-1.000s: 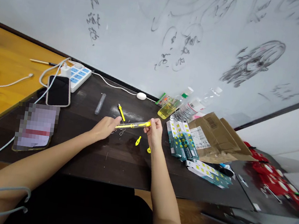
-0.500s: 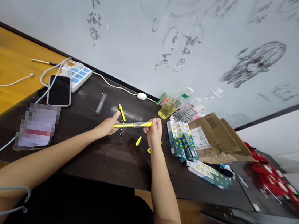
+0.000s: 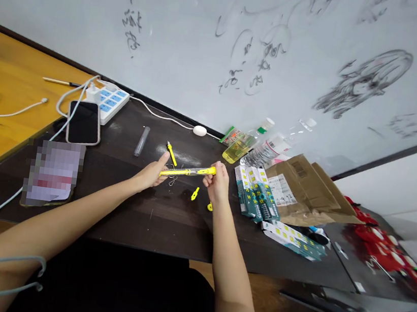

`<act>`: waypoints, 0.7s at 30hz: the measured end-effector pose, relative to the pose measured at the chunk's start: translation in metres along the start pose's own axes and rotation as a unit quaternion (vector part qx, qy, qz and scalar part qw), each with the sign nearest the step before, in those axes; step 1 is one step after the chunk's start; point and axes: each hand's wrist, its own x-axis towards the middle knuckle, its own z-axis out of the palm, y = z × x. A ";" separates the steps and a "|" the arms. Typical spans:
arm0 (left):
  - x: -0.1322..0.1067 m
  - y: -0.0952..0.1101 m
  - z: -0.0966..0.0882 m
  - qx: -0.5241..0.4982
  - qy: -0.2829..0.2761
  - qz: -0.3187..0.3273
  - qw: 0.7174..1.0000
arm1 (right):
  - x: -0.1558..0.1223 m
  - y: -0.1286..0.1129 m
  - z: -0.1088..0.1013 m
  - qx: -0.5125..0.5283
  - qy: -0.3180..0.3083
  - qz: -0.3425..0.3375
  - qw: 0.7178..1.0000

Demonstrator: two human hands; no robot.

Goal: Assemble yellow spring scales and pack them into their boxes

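A slim, pen-like tube (image 3: 187, 172), yellow with a clear barrel, is held almost level above the dark table. My left hand (image 3: 150, 175) is closed around its left end. At the yellow right end, the fingers of my right hand (image 3: 218, 180) pinch it. Behind the tube lies a yellow stick with a pointed tip (image 3: 172, 154). A small flat yellow piece (image 3: 195, 193) rests below it, and a round yellow piece (image 3: 210, 206) is partly covered by my right wrist. Thin bent wire (image 3: 173, 181) lies near my left fingers. Farther left is a clear tube (image 3: 142, 141).
Green-and-white boxes (image 3: 255, 193), an opened brown carton (image 3: 304, 189) and two bottles (image 3: 242, 145) stand right. Left are a phone (image 3: 84, 123), a power strip (image 3: 113, 105) and white cables. A whiteboard (image 3: 192, 46) rises behind the table (image 3: 137, 228).
The view has shifted slightly. Both hands keep hold of the tube, and the right hand has turned a little at its yellow end.
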 end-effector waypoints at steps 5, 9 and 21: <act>0.000 -0.001 0.000 0.019 0.006 0.013 1.000 | 0.000 -0.001 -0.001 -0.010 -0.004 0.004 1.000; 0.000 -0.004 -0.002 0.038 0.006 0.038 0.999 | 0.000 -0.001 -0.001 -0.019 -0.002 0.002 1.000; 0.003 -0.010 -0.003 0.051 0.001 0.052 0.997 | 0.000 -0.001 -0.004 -0.048 0.007 0.010 0.999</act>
